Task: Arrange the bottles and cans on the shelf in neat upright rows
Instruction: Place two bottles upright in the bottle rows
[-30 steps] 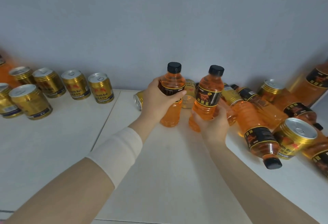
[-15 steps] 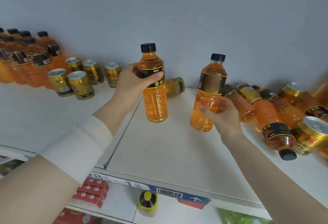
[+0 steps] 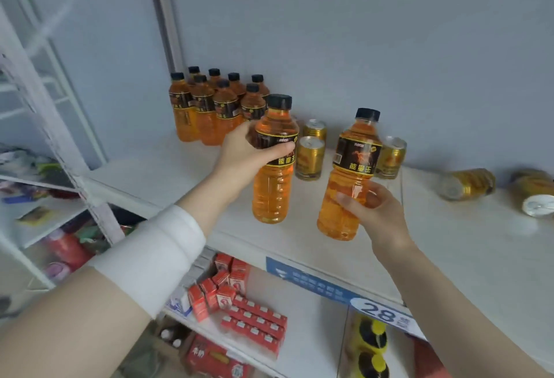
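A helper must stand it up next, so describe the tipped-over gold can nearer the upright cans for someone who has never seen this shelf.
Find the white upper shelf against the grey wall. Right of the upright gold cans, two cans lie on their sides. Take the left tipped can, its silver end facing left; the other tipped can sits at the picture's right edge.

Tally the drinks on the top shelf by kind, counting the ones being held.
Orange bottles: 10, with one in the left hand and one in the right hand
Upright gold cans: 3
Gold cans on their sides: 2
Total: 15 in view; others may be hidden behind the held bottles.
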The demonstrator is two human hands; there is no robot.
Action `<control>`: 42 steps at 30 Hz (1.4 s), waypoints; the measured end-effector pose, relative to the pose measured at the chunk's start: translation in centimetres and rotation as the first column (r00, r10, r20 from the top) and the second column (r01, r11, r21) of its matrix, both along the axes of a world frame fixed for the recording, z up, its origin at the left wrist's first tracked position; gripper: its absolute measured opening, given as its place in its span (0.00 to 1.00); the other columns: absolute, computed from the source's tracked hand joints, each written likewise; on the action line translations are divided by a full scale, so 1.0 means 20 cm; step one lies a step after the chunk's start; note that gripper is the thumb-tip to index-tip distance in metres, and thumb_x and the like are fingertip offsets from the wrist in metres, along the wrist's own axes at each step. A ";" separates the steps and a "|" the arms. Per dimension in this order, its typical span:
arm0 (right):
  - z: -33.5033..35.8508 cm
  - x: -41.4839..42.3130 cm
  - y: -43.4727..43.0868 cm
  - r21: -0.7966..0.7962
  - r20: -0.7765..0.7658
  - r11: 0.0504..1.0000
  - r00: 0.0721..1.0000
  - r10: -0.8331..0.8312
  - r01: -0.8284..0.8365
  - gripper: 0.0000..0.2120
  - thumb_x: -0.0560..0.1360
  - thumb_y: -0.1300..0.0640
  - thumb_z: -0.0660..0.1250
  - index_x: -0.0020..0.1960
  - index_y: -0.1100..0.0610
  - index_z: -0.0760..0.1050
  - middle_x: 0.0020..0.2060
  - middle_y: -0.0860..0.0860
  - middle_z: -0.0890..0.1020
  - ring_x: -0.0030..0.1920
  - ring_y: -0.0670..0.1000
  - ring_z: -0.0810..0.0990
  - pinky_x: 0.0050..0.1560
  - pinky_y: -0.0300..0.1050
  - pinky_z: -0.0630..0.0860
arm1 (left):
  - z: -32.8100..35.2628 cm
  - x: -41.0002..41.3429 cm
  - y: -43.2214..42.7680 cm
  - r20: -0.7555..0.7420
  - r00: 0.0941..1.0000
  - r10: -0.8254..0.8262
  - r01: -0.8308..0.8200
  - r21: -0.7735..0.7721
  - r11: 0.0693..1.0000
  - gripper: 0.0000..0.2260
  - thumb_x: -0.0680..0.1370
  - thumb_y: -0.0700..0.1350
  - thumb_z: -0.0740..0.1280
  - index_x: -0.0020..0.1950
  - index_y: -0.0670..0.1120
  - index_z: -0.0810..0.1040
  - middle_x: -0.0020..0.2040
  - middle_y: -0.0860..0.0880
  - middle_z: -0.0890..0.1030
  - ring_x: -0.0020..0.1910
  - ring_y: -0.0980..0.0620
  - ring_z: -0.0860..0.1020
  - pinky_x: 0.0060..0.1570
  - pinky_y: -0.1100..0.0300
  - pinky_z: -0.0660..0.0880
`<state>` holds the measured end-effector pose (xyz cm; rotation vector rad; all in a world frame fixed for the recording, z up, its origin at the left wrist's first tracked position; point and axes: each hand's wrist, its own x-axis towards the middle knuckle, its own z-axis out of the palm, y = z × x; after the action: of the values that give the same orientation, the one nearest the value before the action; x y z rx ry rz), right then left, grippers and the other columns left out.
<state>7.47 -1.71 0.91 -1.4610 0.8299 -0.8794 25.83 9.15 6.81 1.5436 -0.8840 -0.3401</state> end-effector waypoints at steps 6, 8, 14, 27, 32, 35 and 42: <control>-0.06 0.51 0.17 -0.028 -0.024 0.995 0.995 0.094 -0.095 0.22 0.64 0.60 0.76 0.54 0.53 0.71 0.49 0.49 0.81 0.50 0.48 0.79 0.50 0.45 0.76 | -0.07 0.56 0.19 -0.021 0.998 0.065 -0.064 0.058 0.996 0.27 0.65 0.50 0.76 0.62 0.48 0.75 0.57 0.51 0.81 0.57 0.52 0.78 0.58 0.53 0.74; -0.09 0.65 0.17 -0.046 -0.035 0.993 0.993 0.111 -0.112 0.24 0.63 0.60 0.77 0.56 0.55 0.72 0.52 0.52 0.81 0.53 0.51 0.79 0.55 0.49 0.76 | -0.09 0.72 0.20 -0.033 0.998 0.060 -0.058 0.056 0.997 0.26 0.66 0.48 0.76 0.62 0.48 0.75 0.57 0.50 0.81 0.57 0.52 0.78 0.58 0.53 0.74; -0.15 1.09 0.14 -0.092 -0.004 0.983 0.987 0.162 -0.161 0.24 0.63 0.63 0.77 0.54 0.54 0.70 0.49 0.49 0.80 0.50 0.48 0.79 0.50 0.41 0.75 | -0.11 1.10 0.20 -0.017 0.996 0.082 -0.081 0.066 0.995 0.25 0.65 0.48 0.77 0.59 0.48 0.75 0.58 0.47 0.81 0.57 0.49 0.78 0.60 0.49 0.74; -0.20 1.97 0.25 -0.184 -0.124 0.981 0.991 0.041 -0.064 0.35 0.65 0.57 0.76 0.67 0.55 0.62 0.52 0.44 0.72 0.51 0.44 0.73 0.52 0.37 0.69 | -0.11 1.88 0.19 -0.038 0.994 -0.102 0.108 0.238 0.965 0.35 0.60 0.51 0.74 0.66 0.47 0.69 0.64 0.46 0.76 0.63 0.46 0.74 0.65 0.44 0.69; -0.22 2.10 0.28 -0.200 -0.144 0.978 0.986 -0.086 0.056 0.35 0.67 0.56 0.75 0.69 0.55 0.61 0.53 0.43 0.71 0.52 0.42 0.70 0.52 0.37 0.69 | -0.17 2.02 0.13 -0.070 0.974 -0.216 0.226 0.187 0.956 0.35 0.60 0.54 0.76 0.64 0.49 0.70 0.64 0.46 0.76 0.64 0.46 0.73 0.65 0.44 0.69; -0.23 2.12 0.28 -0.210 -0.158 0.973 0.979 -0.126 0.091 0.35 0.67 0.55 0.74 0.69 0.54 0.60 0.54 0.42 0.70 0.54 0.42 0.70 0.53 0.38 0.69 | -0.21 2.07 0.09 -0.051 0.971 -0.232 0.238 0.187 0.953 0.28 0.68 0.48 0.74 0.65 0.49 0.69 0.65 0.48 0.75 0.65 0.47 0.71 0.66 0.45 0.68; -0.28 2.16 0.21 -0.235 -0.206 0.965 0.964 -0.169 0.119 0.37 0.67 0.50 0.74 0.70 0.50 0.59 0.67 0.49 0.68 0.66 0.50 0.70 0.62 0.46 0.71 | -0.23 2.12 0.03 -0.035 0.966 -0.257 0.260 0.172 0.950 0.25 0.70 0.46 0.73 0.65 0.49 0.69 0.65 0.47 0.75 0.65 0.47 0.71 0.66 0.44 0.68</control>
<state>50.58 2.58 -4.68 -1.7343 1.0441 -0.9512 68.33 9.85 2.28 1.5856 -1.0730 -0.6305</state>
